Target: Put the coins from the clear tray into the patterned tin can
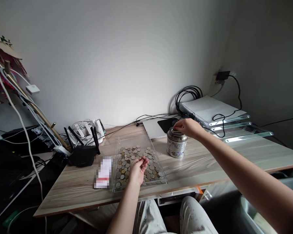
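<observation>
A clear tray (116, 187) lies on the desk with many loose coins (151, 167), silver and brass-coloured, spread over its bottom. Above the middle of the tray is my left hand (138, 167), palm turned up and fingers curled; whatever it holds is hidden. To the right of the tray stands a round metal tin (176, 147) with a floral print and a silver top. My right hand (187, 127) is just over the tin's top, thumb and fingertips pinched together. A small dark round edge at the fingertips looks like a coin.
Left of the tray are a blurred white packet (104, 172), a black router (83, 155) and white adapters (88, 128). Behind the tin lies a silver laptop-like slab (152, 128). Clear stacked shelves (236, 136) and black cables (189, 94) are at right. My knees are below the desk's edge.
</observation>
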